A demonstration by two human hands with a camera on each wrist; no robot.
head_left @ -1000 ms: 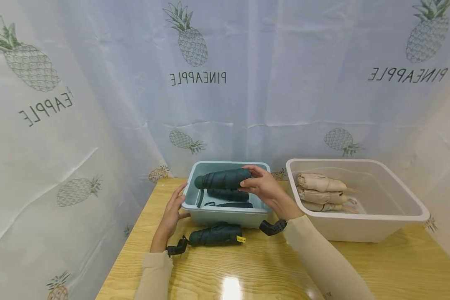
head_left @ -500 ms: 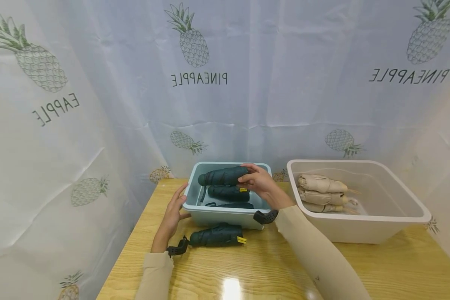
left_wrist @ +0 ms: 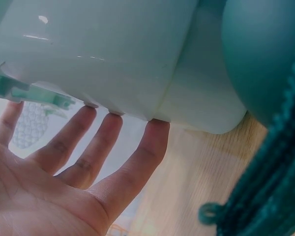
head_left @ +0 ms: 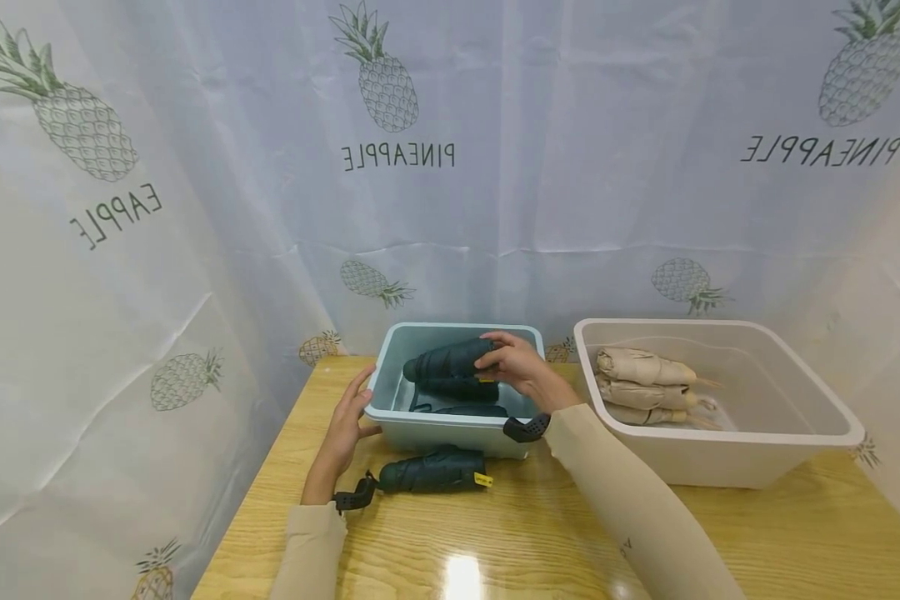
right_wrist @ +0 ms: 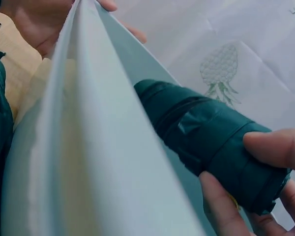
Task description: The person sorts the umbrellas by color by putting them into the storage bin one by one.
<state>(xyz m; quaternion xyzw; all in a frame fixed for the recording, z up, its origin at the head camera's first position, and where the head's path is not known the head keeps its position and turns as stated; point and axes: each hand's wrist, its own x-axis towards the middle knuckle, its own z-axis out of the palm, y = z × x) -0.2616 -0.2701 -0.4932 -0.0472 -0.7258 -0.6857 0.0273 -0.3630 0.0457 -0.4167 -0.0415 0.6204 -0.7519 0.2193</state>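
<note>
My right hand (head_left: 521,364) grips the right end of a folded dark green umbrella (head_left: 450,360), which lies level inside the light blue bin (head_left: 450,422). In the right wrist view the thumb and fingers close around this umbrella (right_wrist: 201,132). Below it in the bin lie two more dark green umbrellas, one partly hidden under it (head_left: 457,388) and one by the front wall (head_left: 472,411). My left hand (head_left: 343,421) touches the bin's left side, and the left wrist view shows its straight fingertips against the wall (left_wrist: 103,59). Another green umbrella (head_left: 431,471) with a yellow tag lies before the bin.
To the right stands a larger whitish bin (head_left: 735,435) with several folded beige umbrellas (head_left: 643,367) stacked at its left end. Both bins rest on a wooden table (head_left: 405,550). A curtain (head_left: 495,208) printed with pineapples hangs behind and beside it.
My right hand has moved the held umbrella slightly rightward and then down into the blue bin, over the umbrella beneath. My left hand stays at the bin's side.
</note>
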